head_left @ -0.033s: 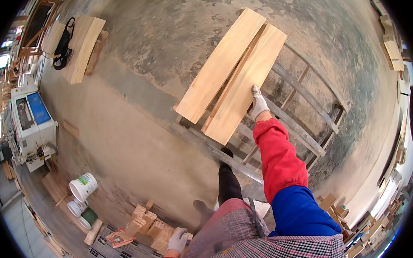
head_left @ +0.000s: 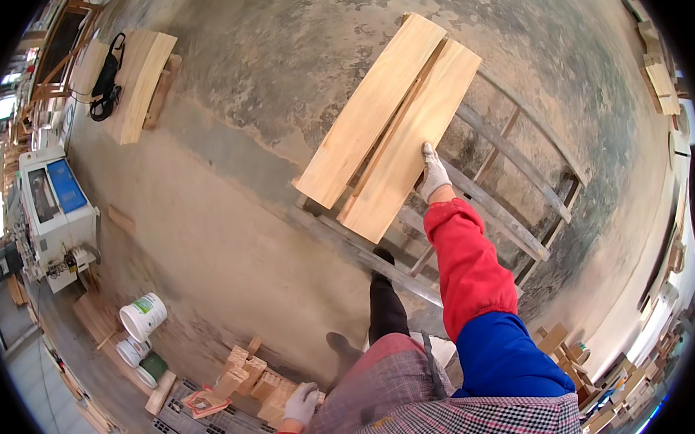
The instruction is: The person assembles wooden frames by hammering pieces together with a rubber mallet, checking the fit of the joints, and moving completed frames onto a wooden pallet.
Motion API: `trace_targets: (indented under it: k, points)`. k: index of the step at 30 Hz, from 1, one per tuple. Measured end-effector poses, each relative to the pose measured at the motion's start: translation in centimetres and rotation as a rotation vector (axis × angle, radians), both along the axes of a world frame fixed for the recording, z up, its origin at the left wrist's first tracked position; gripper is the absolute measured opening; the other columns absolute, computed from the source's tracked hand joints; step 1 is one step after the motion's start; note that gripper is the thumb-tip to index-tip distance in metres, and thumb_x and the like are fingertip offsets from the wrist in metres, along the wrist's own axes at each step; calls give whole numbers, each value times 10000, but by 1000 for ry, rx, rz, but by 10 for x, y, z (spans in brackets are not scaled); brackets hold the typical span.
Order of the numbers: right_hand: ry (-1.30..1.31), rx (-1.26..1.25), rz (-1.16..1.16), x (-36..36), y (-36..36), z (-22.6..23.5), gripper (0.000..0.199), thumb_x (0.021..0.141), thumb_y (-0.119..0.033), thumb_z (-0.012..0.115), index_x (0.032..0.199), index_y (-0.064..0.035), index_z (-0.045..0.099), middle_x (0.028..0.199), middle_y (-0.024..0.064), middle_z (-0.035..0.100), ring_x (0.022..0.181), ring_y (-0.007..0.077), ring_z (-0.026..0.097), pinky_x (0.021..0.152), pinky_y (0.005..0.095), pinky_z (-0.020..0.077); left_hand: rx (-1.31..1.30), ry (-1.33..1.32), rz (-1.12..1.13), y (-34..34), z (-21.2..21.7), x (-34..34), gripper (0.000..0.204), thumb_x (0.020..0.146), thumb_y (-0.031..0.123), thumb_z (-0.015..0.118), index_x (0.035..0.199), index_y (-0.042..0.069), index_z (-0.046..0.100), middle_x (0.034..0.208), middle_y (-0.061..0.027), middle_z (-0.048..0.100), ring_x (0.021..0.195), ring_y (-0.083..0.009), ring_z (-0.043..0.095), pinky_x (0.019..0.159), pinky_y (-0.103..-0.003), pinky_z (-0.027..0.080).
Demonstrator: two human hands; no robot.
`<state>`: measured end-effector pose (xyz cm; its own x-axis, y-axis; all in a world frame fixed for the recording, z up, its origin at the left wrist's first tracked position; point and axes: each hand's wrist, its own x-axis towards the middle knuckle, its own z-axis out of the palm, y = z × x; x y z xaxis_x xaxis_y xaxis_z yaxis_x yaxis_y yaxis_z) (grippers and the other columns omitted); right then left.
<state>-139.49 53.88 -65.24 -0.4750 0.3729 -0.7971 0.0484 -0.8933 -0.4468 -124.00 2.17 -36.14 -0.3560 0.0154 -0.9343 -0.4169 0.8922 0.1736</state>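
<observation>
Two stacks of pale wooden boards lie side by side on a low slatted frame, the left stack [head_left: 373, 109] and the right stack [head_left: 418, 135], with a narrow gap between them. My right hand [head_left: 433, 173], in a white glove, grips the outer edge of the right stack. Its thumb lies along the top, while the other fingers are hidden below the edge. My left hand [head_left: 301, 404], also gloved, hangs low by my left side, near small stacked wooden blocks [head_left: 272, 394]. Its back faces me and its fingers are mostly out of sight.
The grey slatted frame [head_left: 513, 228] extends right of the boards. White buckets [head_left: 143, 316] stand at lower left, near a white machine with a blue panel [head_left: 60, 201]. Another board stack [head_left: 140, 82] carries a black strapped item [head_left: 105, 92]. Timber pieces [head_left: 554, 338] lie at lower right.
The view has shifted very slightly. My right hand stays on the edge of the right board stack, and my left hand stays low by my side.
</observation>
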Motion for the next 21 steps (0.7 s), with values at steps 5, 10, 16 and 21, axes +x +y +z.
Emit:
trace_targets:
  k: [5, 10, 16, 21]
  points:
    - [-23, 71, -16, -8, -5, 10, 566, 835, -473, 593, 1303, -218, 400, 1249, -1, 495, 1100, 218, 503, 839, 467, 455, -21, 24, -60, 19, 6, -21, 317, 856, 205, 519, 1088, 1, 588, 1093, -136, 610, 1048, -245, 565, 923, -314, 414]
    - [-33, 69, -27, -5, -4, 19, 533, 816, -452, 631, 1259, -227, 437, 1196, -9, 529, 1073, 223, 519, 829, 493, 455, 39, 29, -13, 16, -6, -28, 315, 855, 212, 529, 1083, 3, 590, 1100, -148, 606, 1038, -263, 569, 911, -319, 423]
    - [-82, 79, -33, -4, -8, 21, 534, 822, -446, 623, 1271, -226, 437, 1226, 4, 519, 1084, 235, 514, 843, 530, 434, 179, 75, -43, 16, -77, -64, 348, 858, 244, 528, 1117, 18, 578, 1129, -179, 585, 1066, -350, 535, 907, -363, 425]
    - [-112, 85, -92, 8, -11, 16, 560, 812, -454, 633, 1284, -230, 430, 1231, -1, 521, 1092, 234, 510, 877, 514, 421, 390, 359, -325, 143, -145, -196, 334, 846, 167, 562, 1135, -1, 557, 1080, -182, 602, 1025, -288, 576, 908, -347, 435]
